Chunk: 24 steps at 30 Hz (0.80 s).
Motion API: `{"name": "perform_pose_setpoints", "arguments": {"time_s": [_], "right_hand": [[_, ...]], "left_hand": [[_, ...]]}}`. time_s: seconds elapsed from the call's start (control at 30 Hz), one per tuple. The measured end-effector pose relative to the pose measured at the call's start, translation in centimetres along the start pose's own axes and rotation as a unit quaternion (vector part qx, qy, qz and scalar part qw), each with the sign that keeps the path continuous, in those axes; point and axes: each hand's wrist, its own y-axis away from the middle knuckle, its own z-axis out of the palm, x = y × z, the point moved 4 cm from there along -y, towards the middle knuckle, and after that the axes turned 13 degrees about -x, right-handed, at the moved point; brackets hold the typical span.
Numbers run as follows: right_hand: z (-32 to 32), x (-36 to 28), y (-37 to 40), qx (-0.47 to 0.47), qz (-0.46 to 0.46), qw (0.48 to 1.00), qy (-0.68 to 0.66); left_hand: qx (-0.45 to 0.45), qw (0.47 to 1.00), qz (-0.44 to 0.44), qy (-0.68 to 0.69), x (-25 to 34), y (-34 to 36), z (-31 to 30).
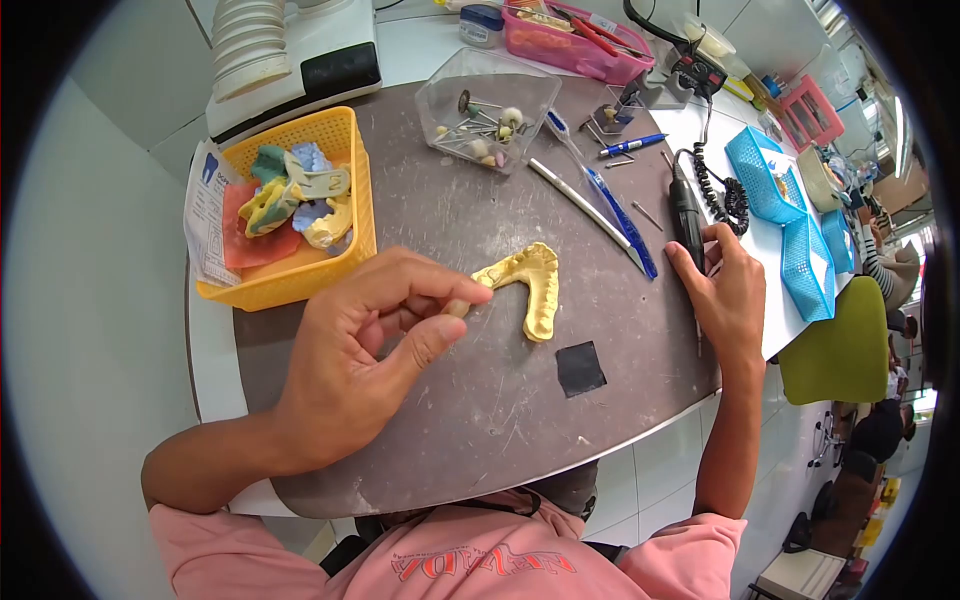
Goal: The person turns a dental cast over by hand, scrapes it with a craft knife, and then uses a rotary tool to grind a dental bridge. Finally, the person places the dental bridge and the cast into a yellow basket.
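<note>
Between the thumb and index finger of my left hand [365, 345] is a small ivory, tooth-coloured piece [457, 308], mostly covered by the fingertips. Just beyond those fingertips a yellow plaster dental cast [541, 285], shaped like an arch, lies on the brown work mat [450, 410]. My right hand [725, 285] is closed around the black rotary handpiece [686, 212] at the mat's right side. A thin metal bur points from the handpiece toward the front edge. To the right of the cast, a small black square [581, 369] lies flat.
At left stands a yellow basket [290, 285] with impression trays and paper. A clear tray [440, 95] of burs and polishing tips sits at the back. A toothbrush [620, 220] and white stick [575, 205] lie near the handpiece. Blue baskets [808, 270] stand at right.
</note>
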Motion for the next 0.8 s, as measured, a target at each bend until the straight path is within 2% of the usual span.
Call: {"name": "perform_pose_setpoints", "arguments": {"time_s": [0.1,0.13,0.17,0.2,0.23,0.27,0.33,0.5,0.8], "right_hand": [[0.0,-0.1,0.6,-0.025,0.022,0.999,0.002],[-0.1,-0.2,1.0,0.005,0.002,1.000,0.008],[-0.3,-0.4,1.3,0.034,-0.019,0.999,0.014],[-0.2,-0.3,1.6,0.034,-0.019,0.999,0.011],[-0.5,-0.3,2.0,0.084,-0.043,0.995,-0.016],[-0.8,-0.4,2.6,0.133,-0.067,0.988,-0.044],[-1.0,-0.5,3.5,0.148,-0.078,0.982,-0.087],[-0.6,0.2,5.8,0.188,-0.131,0.950,-0.214],[-0.9,1.9,7.6,0.197,-0.153,0.936,-0.249]], "left_hand": [[0.027,0.988,0.031,-0.152,1.4,-0.5,0.1],[0.049,0.973,0.046,-0.223,2.0,-0.7,0.2],[0.048,0.972,0.045,-0.226,2.3,-1.0,0.2],[0.029,0.950,0.062,-0.306,2.8,-1.2,0.4],[0.010,0.920,0.078,-0.384,3.1,-1.5,0.7],[0.011,0.919,0.074,-0.387,3.3,-1.9,0.7],[0.012,0.840,0.114,-0.530,3.9,-2.8,1.5],[0.043,0.844,0.101,-0.525,1.9,-4.5,1.8],[0.057,0.845,0.069,-0.527,1.2,-4.8,3.0]]}}
